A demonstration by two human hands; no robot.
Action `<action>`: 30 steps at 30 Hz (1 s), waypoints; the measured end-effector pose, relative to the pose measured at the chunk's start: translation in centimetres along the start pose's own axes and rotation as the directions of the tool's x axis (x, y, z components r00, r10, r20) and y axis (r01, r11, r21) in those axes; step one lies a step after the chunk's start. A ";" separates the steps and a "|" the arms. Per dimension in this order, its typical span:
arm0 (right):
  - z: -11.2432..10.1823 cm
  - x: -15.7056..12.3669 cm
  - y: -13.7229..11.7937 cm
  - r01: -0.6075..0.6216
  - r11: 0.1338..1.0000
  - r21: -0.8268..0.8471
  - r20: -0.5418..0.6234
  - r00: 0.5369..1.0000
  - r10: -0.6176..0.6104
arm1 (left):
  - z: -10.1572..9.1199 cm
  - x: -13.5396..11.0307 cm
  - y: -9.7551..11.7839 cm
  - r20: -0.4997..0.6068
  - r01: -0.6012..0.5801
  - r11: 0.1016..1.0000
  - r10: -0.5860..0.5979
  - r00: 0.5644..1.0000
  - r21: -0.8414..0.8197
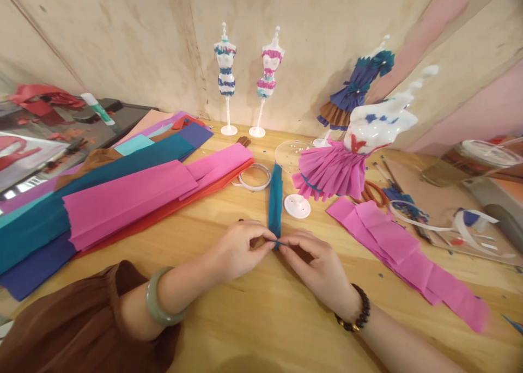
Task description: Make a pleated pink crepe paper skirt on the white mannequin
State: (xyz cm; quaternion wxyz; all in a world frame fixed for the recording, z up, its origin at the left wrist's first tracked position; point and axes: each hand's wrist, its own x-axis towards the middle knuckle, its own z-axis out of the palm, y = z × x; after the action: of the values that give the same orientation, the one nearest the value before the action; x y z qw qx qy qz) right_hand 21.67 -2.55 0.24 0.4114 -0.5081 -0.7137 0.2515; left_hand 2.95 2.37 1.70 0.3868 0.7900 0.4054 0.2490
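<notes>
A narrow folded strip of teal crepe paper (275, 199) lies on the wooden table, pointing away from me. My left hand (241, 248) pinches its near end between thumb and fingertips. From the other side my right hand (312, 258) pinches the same end, the fingertips of both hands almost touching. Just beyond, to the right, stands a white mannequin (378, 122) with a pleated pink paper skirt (333, 169) and a round white base (297, 206). A roll of white tape (255, 177) sits left of the strip's far end.
Stacked crepe paper sheets (131, 204) cover the left side. Pink paper strips (400, 248) lie at right, near a jar (469, 163) and cardboard. Two small mannequins (225, 71) and a dressed one (359, 90) stand by the wall. A glue stick (98, 109) is at far left.
</notes>
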 end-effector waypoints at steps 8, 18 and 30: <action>-0.5 -0.2 0.1 -0.015 0.998 0.060 -0.001 1.000 0.015 | 0.0 0.2 -0.2 -0.016 0.067 0.993 -0.069 0.997 -0.097; -0.2 0.0 0.2 -0.042 0.999 0.017 -0.008 0.999 0.042 | 0.2 0.1 -0.4 0.002 0.053 0.985 -0.053 0.999 -0.164; 0.0 0.0 0.2 0.001 0.999 0.055 -0.042 0.999 0.001 | 0.5 0.2 -0.3 0.038 0.187 0.964 -0.183 0.982 -0.192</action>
State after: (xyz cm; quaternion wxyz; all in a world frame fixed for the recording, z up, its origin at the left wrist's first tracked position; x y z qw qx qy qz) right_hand 21.81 -2.47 0.09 0.4402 -0.5019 -0.6976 0.2601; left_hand 3.24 2.42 1.21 0.4876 0.7095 0.4472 0.2426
